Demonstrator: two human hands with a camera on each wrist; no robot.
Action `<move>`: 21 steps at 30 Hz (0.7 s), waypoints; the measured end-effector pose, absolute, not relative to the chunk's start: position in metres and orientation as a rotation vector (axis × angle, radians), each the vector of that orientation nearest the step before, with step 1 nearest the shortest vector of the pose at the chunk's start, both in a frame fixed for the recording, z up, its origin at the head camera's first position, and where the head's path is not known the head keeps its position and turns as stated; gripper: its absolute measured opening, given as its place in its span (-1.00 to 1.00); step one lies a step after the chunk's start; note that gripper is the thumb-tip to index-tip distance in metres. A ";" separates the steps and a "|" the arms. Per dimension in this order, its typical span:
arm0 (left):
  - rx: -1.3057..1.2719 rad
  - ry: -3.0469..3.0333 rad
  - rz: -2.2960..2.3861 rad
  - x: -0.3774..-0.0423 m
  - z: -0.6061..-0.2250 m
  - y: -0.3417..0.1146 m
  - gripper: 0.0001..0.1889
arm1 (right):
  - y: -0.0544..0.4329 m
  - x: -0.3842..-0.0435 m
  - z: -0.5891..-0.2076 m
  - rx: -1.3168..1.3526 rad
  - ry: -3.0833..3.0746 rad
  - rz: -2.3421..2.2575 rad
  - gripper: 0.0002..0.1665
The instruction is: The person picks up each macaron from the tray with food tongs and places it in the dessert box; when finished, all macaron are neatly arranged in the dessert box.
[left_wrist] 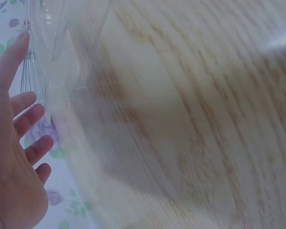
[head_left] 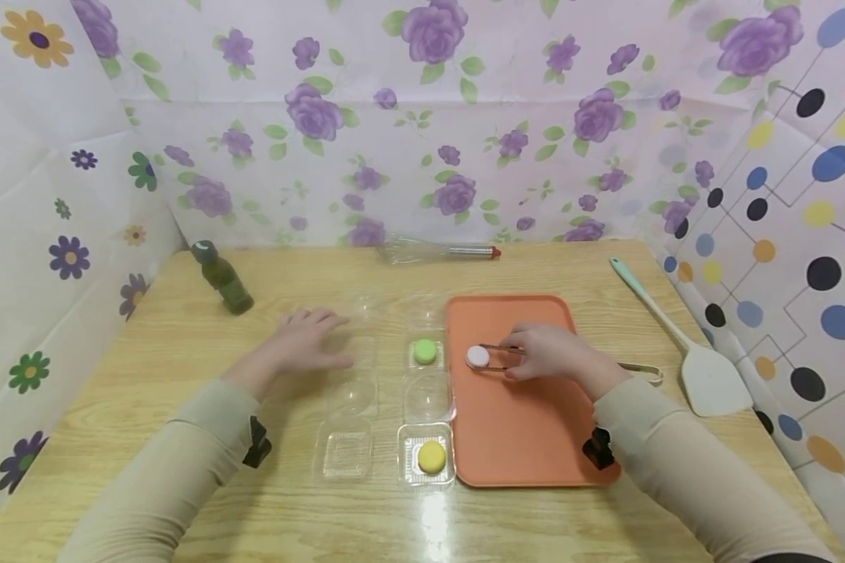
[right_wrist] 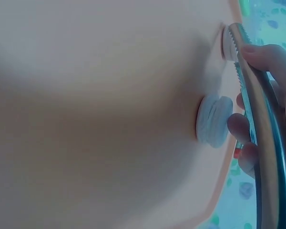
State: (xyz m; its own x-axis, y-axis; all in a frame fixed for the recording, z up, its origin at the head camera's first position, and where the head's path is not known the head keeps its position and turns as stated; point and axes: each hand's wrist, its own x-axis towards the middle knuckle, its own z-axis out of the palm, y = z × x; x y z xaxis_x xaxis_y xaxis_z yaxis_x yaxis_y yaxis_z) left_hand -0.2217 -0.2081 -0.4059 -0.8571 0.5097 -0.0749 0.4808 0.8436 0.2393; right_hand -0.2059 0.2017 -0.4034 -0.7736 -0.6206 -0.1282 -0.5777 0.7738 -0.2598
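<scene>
My right hand [head_left: 552,352] grips metal tongs [right_wrist: 260,109] over the orange tray [head_left: 528,450]. Their serrated tips reach either side of a pale macaron [head_left: 477,357] near the tray's left edge. The right wrist view shows a second pale macaron [right_wrist: 213,121] close by my fingers; my hand hides it in the head view. My left hand [head_left: 306,342] holds nothing, fingers spread and relaxed beside the see-through plastic boxes. One box [head_left: 410,360] contains a green macaron [head_left: 425,351]; the nearest box [head_left: 407,469] on that side contains a yellow macaron [head_left: 432,457].
A plastic box [head_left: 345,453] sits at the front left of the group. A whisk [head_left: 440,250] lies at the back by the flowered cloth. A dark green bottle [head_left: 224,280] lies at the left, and a white spatula [head_left: 711,379] right of the tray.
</scene>
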 end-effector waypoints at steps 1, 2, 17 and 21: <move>0.781 2.885 0.318 -0.222 -0.406 -0.208 -0.18 | 0.201 -0.206 -0.404 -0.952 2.763 -0.286 -0.50; 0.781 2.884 0.314 -0.222 -0.406 -0.208 -0.19 | 0.201 -0.207 -0.405 -0.958 2.765 -0.271 -0.51; 0.780 2.886 0.285 -0.224 -0.410 -0.207 -0.18 | 0.199 -0.206 -0.393 -0.877 2.727 -0.366 -0.57; 0.769 2.885 0.306 -0.225 -0.412 -0.207 -0.18 | 0.201 -0.207 -0.387 -0.883 2.736 -0.373 -0.58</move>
